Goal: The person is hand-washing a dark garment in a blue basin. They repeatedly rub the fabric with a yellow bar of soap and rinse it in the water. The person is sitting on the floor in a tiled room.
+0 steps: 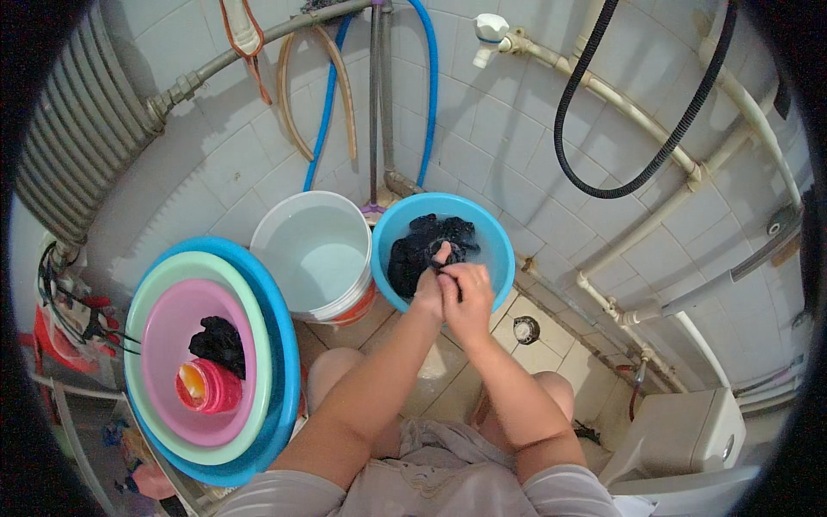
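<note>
My left hand [429,292] and my right hand [468,291] meet over the near part of a light blue plastic basin [506,265]. Between them they grip a part of a wet black cloth [413,258]; dark fabric shows at the fingers of both. The rest of the cloth lies bunched in the basin's water. How far the fingers wrap round the fabric is partly hidden. Left of the basin stands a white bucket [284,309] of clear water.
Nested blue [284,400], mint green [152,413] and pink [158,381] basins stand at left; the pink one holds a black cloth [219,342] and a pink jar [223,388]. A floor drain [526,329], wall pipes [620,103], a tap [489,37] and a black hose [601,192] are at right.
</note>
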`<state>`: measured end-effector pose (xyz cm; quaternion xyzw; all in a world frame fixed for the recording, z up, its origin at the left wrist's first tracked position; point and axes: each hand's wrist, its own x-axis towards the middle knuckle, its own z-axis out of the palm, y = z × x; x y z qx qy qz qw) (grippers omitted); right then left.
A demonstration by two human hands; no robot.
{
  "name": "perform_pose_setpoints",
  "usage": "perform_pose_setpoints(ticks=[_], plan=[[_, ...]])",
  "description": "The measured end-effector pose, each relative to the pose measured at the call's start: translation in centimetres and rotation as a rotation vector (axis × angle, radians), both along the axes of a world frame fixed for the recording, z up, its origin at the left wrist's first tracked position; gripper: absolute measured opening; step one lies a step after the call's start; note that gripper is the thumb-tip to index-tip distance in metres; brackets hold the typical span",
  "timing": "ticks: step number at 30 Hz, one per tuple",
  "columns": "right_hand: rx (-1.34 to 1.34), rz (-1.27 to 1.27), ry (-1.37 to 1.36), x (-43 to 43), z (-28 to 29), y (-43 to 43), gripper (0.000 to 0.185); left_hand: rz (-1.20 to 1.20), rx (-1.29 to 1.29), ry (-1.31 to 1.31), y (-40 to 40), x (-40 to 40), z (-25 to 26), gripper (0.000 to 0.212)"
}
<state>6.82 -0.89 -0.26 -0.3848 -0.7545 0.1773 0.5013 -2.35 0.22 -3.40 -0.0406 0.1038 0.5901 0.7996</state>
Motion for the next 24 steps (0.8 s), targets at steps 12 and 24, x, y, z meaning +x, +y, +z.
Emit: perform_pose_setpoints(ticks=[12,24], plan=[[-0.478,0.237,0.106,3.9,-6.7,5.6,0.055,0.266,0.302,2.247,-0.4,0.3,5.7,0.030],[-0.789,0.359,0.585,1.2,-16.6,7.4,0.042,0.187,0.531,0.488,-1.8,-2.2,10.8,0.046]])
